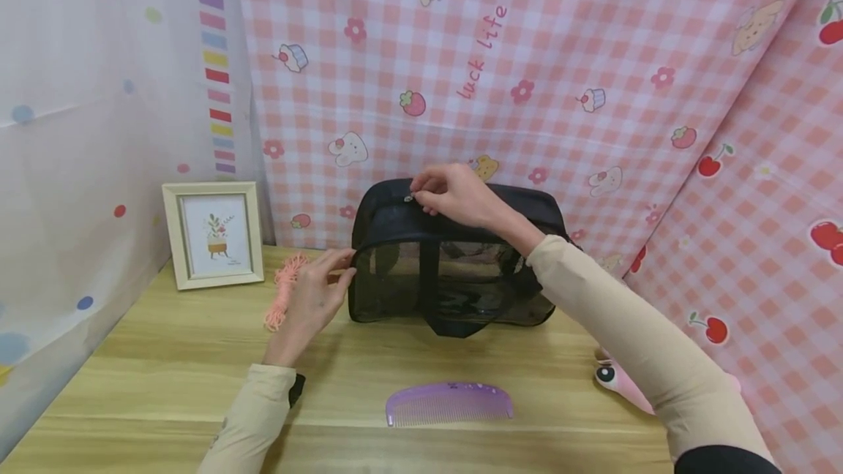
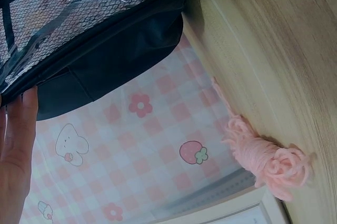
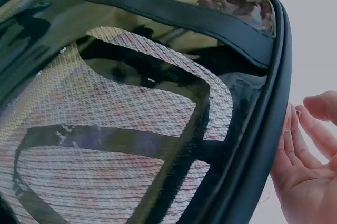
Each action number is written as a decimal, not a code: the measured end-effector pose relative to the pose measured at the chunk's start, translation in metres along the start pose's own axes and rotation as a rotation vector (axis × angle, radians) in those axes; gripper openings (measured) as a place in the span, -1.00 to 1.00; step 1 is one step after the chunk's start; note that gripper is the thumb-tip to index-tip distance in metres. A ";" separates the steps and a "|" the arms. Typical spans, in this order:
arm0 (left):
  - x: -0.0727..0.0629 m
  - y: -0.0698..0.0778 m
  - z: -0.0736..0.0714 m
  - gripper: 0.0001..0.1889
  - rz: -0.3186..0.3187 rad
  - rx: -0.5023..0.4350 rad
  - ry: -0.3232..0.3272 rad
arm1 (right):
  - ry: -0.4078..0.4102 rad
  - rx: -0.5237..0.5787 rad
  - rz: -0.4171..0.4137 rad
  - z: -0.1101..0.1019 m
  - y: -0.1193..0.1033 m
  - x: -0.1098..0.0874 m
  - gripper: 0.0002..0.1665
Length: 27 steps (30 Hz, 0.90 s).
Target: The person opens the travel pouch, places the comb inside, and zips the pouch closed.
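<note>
A black bag [image 1: 388, 284] with a see-through front and a dark strap handle stands upright at the back of the table. At its upper left edge, my left hand [image 1: 316, 291] pinches the bag's piping between thumb and fingers. My right hand [image 1: 457, 196] is over the bag's top, with thumb and fingertips pinching the small metal zipper pull [image 1: 408, 198] near the left end. Mesh on the far side shows through the clear panel [image 3: 100, 108] in the right wrist view. The left wrist view shows the left fingers [image 2: 20, 129] against the bag's dark edge.
A purple comb [image 1: 451, 402] lies in front of the bag. Left of it are a bundle of pink cord [image 1: 285, 291] and a framed picture [image 1: 170, 240]. A pink toy [image 1: 626, 386] with a big eye is partly hidden under the right sleeve. Checked cloth [image 1: 316, 101] hangs behind.
</note>
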<state>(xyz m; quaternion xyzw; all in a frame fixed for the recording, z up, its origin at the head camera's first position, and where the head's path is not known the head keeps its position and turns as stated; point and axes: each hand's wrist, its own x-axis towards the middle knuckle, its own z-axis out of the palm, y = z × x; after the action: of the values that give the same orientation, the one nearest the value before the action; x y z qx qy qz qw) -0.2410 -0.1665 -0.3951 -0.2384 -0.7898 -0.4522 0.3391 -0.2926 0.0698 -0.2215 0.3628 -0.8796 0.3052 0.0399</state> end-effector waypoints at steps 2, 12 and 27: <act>0.001 0.000 0.000 -0.75 0.004 -0.003 -0.003 | 0.009 0.018 0.008 -0.001 0.001 -0.007 -0.78; 0.000 0.001 0.000 -0.75 -0.018 0.001 0.000 | 0.087 0.198 -0.025 -0.011 0.009 -0.052 -0.73; -0.002 0.001 0.000 -0.74 0.018 0.010 0.012 | 0.105 0.264 -0.036 0.024 0.021 -0.146 -0.76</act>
<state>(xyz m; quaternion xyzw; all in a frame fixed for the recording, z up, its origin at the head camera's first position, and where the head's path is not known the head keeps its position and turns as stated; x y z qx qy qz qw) -0.2395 -0.1660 -0.3962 -0.2410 -0.7879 -0.4465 0.3489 -0.1958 0.1570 -0.2941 0.3639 -0.8218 0.4362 0.0434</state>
